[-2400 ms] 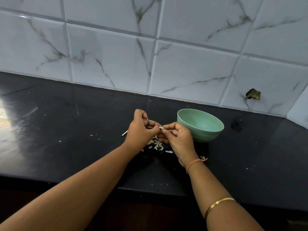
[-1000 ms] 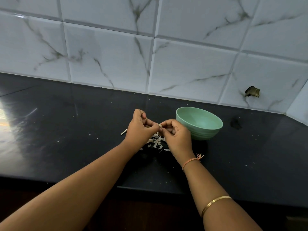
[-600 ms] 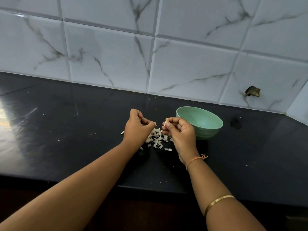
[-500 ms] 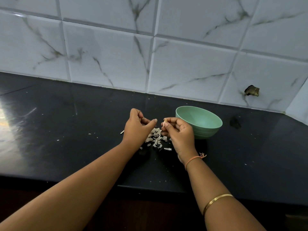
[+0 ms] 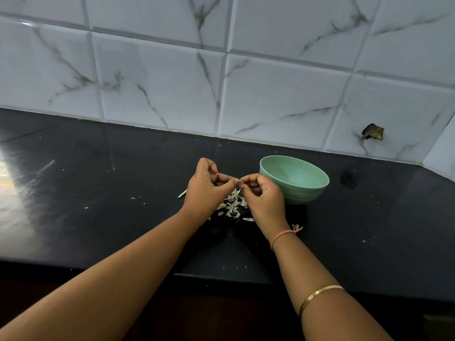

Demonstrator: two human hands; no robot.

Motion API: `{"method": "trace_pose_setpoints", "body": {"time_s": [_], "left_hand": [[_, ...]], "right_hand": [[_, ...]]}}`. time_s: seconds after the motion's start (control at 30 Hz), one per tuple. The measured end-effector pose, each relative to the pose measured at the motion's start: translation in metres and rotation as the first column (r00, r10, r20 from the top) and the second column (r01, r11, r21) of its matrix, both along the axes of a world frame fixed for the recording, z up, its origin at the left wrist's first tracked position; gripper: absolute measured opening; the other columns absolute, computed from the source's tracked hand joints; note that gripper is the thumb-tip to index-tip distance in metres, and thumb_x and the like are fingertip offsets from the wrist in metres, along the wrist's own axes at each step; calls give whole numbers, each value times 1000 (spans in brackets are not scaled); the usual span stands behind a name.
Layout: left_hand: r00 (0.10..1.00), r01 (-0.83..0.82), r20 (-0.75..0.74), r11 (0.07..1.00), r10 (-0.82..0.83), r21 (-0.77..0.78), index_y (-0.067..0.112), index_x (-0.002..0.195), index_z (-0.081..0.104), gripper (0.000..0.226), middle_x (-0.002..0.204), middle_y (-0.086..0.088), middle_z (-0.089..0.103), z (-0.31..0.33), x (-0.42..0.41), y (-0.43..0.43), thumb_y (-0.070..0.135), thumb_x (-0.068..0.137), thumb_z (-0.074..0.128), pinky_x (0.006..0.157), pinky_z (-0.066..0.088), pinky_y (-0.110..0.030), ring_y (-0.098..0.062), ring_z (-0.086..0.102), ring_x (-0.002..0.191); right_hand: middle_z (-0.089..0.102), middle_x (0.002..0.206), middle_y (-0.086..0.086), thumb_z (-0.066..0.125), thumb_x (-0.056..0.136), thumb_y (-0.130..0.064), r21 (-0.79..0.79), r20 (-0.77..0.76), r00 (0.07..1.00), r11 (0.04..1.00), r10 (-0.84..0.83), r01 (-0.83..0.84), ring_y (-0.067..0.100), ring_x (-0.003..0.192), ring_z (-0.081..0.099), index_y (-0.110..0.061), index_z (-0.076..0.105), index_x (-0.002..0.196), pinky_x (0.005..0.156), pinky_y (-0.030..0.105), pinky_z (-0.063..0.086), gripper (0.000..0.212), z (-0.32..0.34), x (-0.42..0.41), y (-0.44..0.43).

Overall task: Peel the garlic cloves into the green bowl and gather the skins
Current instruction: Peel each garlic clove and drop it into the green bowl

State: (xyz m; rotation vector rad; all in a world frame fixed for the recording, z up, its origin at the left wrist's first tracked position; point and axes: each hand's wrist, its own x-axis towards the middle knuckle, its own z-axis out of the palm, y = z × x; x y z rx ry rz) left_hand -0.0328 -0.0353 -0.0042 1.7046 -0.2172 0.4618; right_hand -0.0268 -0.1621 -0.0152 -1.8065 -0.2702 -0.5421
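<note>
Both hands meet at the fingertips: my left hand point(image 5: 204, 188) and right hand point(image 5: 264, 195) pinch one small clove point(image 5: 238, 181) between them. The skins point(image 5: 232, 205) lie heaped on the worktop point(image 5: 98, 193) just beneath; the bowl point(image 5: 295, 196) stands beside my right hand.

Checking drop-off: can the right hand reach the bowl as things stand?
Probably yes. The right hand, pinching a garlic bit with the left hand, sits just beside the bowl; nothing lies between them.
</note>
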Motion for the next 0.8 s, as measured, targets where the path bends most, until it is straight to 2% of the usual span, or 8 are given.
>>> {"method": "trace_pose_setpoints", "body": {"time_s": [0.13, 0.27, 0.4, 0.6, 0.8], "left_hand": [[1000, -3, -8, 1000, 3, -12, 18, 83, 33, 40, 76, 0, 72, -1, 1, 0, 10, 81, 72, 55, 45, -11, -5, 60, 61], [1000, 19, -11, 1000, -19, -14, 18, 83, 32, 39, 74, 0, 71, -2, 1, 2, 5, 82, 69, 57, 47, -12, -8, 62, 64], [1000, 11, -18, 1000, -11, 3, 19, 83, 33, 38, 75, -1, 69, -3, 2, 3, 2, 82, 67, 58, 48, -14, -9, 61, 63], [998, -48, -38, 998, 49, 45, 19, 83, 31, 38, 77, -2, 68, -4, 5, 2, 4, 81, 67, 52, 44, -9, -5, 55, 59], [985, -155, -71, 986, 159, 57, 17, 86, 33, 33, 76, -6, 58, -5, 8, 5, 6, 82, 64, 54, 43, -20, -7, 48, 57]], "right_hand": [[65, 76, 3, 65, 83, -5, -49, 37, 999, 999, -3, 5, 9, 70, 59, -10, 65, 83, 65, 18, 51, 5, -1, -1, 0], [66, 75, 4, 64, 82, -2, -94, 70, 998, 995, -9, 15, 9, 69, 59, -9, 66, 81, 65, 21, 52, 7, -2, -1, 0], [67, 76, 3, 64, 82, -1, -83, 40, 999, 996, 9, -5, 7, 70, 60, -9, 67, 82, 66, 19, 51, 9, -2, -1, 0], [63, 73, -5, 60, 84, 1, 36, -3, 999, 998, 54, -54, -3, 65, 57, -12, 64, 81, 66, 15, 49, 14, 3, -4, 3], [62, 75, 0, 57, 86, 2, 279, -41, 997, 959, 66, -52, 8, 67, 56, -17, 59, 77, 66, 24, 51, 20, 9, -6, 0]]}}
